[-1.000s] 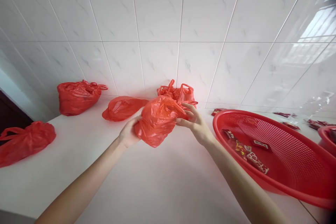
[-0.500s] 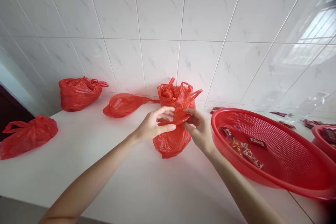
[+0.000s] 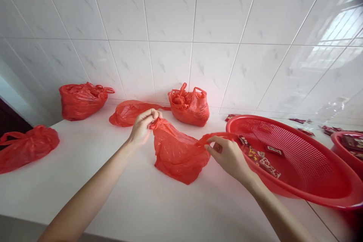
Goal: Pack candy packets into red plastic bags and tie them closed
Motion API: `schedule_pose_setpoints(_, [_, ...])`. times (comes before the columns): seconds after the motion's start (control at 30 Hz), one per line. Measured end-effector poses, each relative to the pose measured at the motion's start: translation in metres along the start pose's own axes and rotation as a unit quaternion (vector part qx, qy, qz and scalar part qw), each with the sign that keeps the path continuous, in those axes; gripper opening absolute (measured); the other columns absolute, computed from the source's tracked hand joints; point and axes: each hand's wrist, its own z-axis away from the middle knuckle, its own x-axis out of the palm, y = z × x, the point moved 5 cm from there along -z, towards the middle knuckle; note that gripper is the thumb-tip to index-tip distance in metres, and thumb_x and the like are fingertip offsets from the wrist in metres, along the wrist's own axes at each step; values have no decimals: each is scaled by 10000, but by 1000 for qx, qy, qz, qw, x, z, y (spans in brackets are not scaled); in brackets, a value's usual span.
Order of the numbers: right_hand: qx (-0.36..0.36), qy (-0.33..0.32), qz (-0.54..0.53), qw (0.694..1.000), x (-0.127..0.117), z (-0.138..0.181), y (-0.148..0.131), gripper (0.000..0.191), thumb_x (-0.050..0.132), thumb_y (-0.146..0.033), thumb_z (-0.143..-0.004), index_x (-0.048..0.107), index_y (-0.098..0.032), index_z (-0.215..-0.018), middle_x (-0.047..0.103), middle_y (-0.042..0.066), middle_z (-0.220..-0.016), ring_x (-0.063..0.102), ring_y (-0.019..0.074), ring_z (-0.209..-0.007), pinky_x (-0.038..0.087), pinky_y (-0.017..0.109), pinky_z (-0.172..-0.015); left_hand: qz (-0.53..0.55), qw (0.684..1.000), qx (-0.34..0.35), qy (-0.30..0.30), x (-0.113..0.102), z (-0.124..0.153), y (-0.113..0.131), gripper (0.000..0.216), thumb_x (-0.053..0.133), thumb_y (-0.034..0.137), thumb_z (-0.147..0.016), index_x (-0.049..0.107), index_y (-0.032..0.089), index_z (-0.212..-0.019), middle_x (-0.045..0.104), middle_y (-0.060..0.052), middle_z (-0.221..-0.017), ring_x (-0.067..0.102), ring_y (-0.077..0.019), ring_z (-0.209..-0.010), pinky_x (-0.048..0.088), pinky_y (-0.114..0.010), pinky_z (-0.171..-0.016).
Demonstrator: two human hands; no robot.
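A thin red plastic bag (image 3: 180,155) is stretched between my two hands above the white counter, its lower part hanging down. My left hand (image 3: 144,124) is closed round the bag's bunched upper left corner. On the other side, my right hand (image 3: 227,155) pinches the bag's upper right part, where a handle strip trails towards the basket. Just behind sits a fuller red bag (image 3: 191,109) with its handles up and crumpled red plastic in its mouth. A flatter red bag (image 3: 124,113) lies behind my left hand.
A large red plastic basket (image 3: 309,162) with a few wrapped snacks (image 3: 269,168) stands on the right. Further right are a second red container (image 3: 340,147), loose packets and a clear bottle (image 3: 330,111). Two filled red bags (image 3: 82,102) rest at the left. A tiled wall closes the back.
My hands have moved apart, left hand leftwards and right hand rightwards and lower. The bag that was gathered between them is now spread wide. The view has shifted slightly.
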Motion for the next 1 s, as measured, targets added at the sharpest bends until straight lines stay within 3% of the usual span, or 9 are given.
schedule_pose_setpoints(0.13, [-76,31,5,997,-19,8,-34,186,521,-328,-928,681,-242,-969,645,10,-707,577,161,-607,445,279,-585,-5,999,3,-40,14,3,1,166,615,179,-778,504,172,-654,581,-28,-808,515,-136,-747,401,-244,-674])
schedule_pose_setpoints(0.3, [-181,-110,14,977,8,9,-71,294,345,-185,-978,633,-234,-1015,643,39,-822,570,156,-662,396,261,-565,27,996,-20,-84,33,4,-2,179,611,174,-787,486,170,-659,546,-20,-798,505,-130,-725,398,-244,-653])
schedule_pose_setpoints(0.47, [-153,-251,101,950,38,6,-55,247,366,-113,-931,518,-227,-773,440,-36,-579,329,120,-474,219,270,-482,67,993,-38,-92,27,2,1,215,639,179,-769,468,166,-640,499,-8,-760,505,-128,-689,394,-237,-609])
schedule_pose_setpoints(0.57, [-153,-303,123,932,43,8,-41,277,370,-127,-936,509,-218,-715,491,-13,-601,380,128,-508,254,279,-504,37,998,-11,-55,11,-2,9,217,621,155,-741,456,170,-602,470,0,-708,469,-123,-648,378,-235,-583])
schedule_pose_setpoints(0.67, [-129,-308,162,928,43,11,-35,280,372,-123,-930,580,-218,-768,576,25,-728,475,136,-556,278,269,-510,-101,993,59,-27,7,0,25,125,554,124,-734,550,182,-624,543,-24,-742,534,-166,-763,434,-265,-708])
schedule_pose_setpoints(0.77, [-106,-279,227,927,46,12,-39,248,423,-100,-888,634,-219,-835,604,54,-825,492,132,-540,257,262,-496,-238,959,136,-73,32,14,47,206,503,116,-743,690,203,-752,655,-61,-999,577,-240,-1011,434,-315,-895])
schedule_pose_setpoints(0.83, [-107,-261,254,925,49,11,-45,240,448,-98,-866,650,-221,-908,616,74,-866,486,132,-523,251,265,-488,-305,923,146,-182,62,28,52,253,487,133,-782,725,219,-792,679,-62,-1051,597,-252,-995,437,-328,-882])
schedule_pose_setpoints(0.93, [-142,-228,257,928,51,10,-54,224,458,-83,-844,631,-215,-900,621,83,-846,559,181,-635,303,274,-523,-411,838,86,-349,97,48,36,222,513,138,-780,663,228,-643,695,-34,-756,589,-212,-699,425,-332,-739])
schedule_pose_setpoints(1.0, [-169,-216,245,930,51,11,-55,195,462,-72,-833,601,-209,-821,607,68,-772,573,204,-690,340,287,-556,-474,785,20,-399,101,54,13,304,505,126,-769,517,221,-480,600,-13,-505,476,-178,-492,388,-338,-656])
